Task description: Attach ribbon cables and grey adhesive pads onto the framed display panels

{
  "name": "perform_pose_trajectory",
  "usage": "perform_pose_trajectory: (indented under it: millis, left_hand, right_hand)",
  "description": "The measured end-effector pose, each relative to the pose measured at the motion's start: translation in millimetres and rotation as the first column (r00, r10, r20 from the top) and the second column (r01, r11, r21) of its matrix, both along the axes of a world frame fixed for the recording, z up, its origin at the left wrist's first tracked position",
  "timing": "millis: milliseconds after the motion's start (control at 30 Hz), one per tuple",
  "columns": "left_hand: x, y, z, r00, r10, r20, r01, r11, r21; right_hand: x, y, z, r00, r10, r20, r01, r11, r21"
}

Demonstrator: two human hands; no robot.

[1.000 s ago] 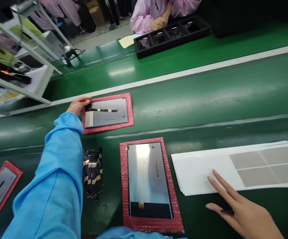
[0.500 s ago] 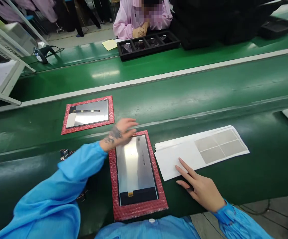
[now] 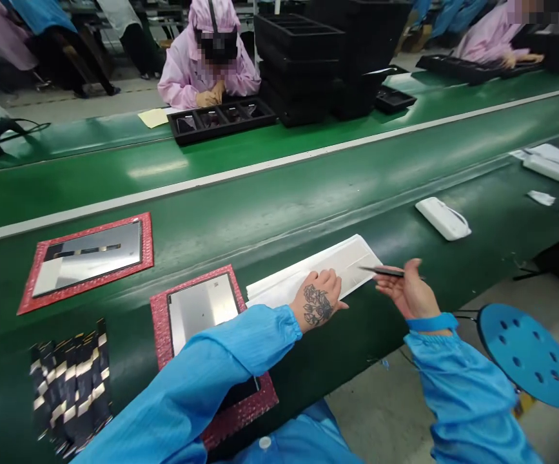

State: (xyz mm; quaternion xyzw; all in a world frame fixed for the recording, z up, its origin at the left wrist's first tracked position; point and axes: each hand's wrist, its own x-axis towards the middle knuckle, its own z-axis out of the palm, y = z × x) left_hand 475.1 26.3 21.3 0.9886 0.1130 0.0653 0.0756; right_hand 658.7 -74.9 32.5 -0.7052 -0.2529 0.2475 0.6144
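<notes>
My left hand (image 3: 318, 298), tattooed on its back, rests palm down on a stack of white sheets (image 3: 308, 274) on the green belt (image 3: 279, 212); its fingers curl over the sheets. My right hand (image 3: 407, 291) is closed on dark tweezers (image 3: 383, 271), whose tip points at the sheets' right end. A silver display panel on red bubble wrap (image 3: 202, 306) lies under my left forearm. A second panel on red wrap (image 3: 88, 258) lies farther left. A bundle of black flex strips (image 3: 71, 380) sits at the lower left.
A white oblong device (image 3: 442, 218) lies on the belt to the right. A person in pink (image 3: 206, 64) works at a black tray (image 3: 221, 119) across the far belt beside stacked black trays (image 3: 318, 58). A blue perforated stool (image 3: 530, 354) stands at my right.
My left hand crossed from the near panel's top onto the white sheets. My right hand lifted off the sheets and now holds tweezers. The view swung right and up.
</notes>
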Motion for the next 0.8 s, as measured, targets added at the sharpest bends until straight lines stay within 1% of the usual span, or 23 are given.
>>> perform_pose_trajectory:
  millis: [67, 133, 267, 400, 500, 633, 800]
  left_hand:
    - [12, 0, 1.5, 0.999, 0.042, 0.014, -0.042, 0.999, -0.011]
    - [24, 6, -0.6, 0.997, 0.067, 0.028, -0.066, 0.998, -0.022]
    - [40, 27, -16.3, 0.998, 0.048, 0.031, -0.046, 0.998, -0.050]
    - [42, 37, -34.6, 0.997, 0.072, -0.001, -0.071, 0.990, -0.124]
    - [40, 37, -41.8, 0.997, 0.077, 0.003, -0.076, 0.989, -0.128]
    - [39, 37, -44.7, 0.996, 0.086, 0.023, -0.083, 0.989, -0.126]
    - [39, 37, -43.9, 0.996, 0.088, 0.020, -0.085, 0.989, -0.121]
  right_hand:
    - [8, 8, -4.2, 0.997, 0.009, -0.079, -0.009, 1.000, -0.003]
    - [12, 16, -9.2, 0.989, 0.019, -0.146, -0.021, 1.000, -0.013]
    - [16, 26, -16.7, 0.976, 0.050, -0.214, -0.058, 0.998, -0.033]
    - [21, 28, -20.2, 0.973, 0.056, -0.225, -0.067, 0.997, -0.043]
    - [23, 27, -22.7, 0.973, 0.056, -0.224, -0.071, 0.996, -0.057]
    - [21, 27, -26.0, 0.966, 0.067, -0.250, -0.093, 0.991, -0.093]
    - [16, 28, -27.3, 0.969, 0.045, -0.244, -0.072, 0.992, -0.100]
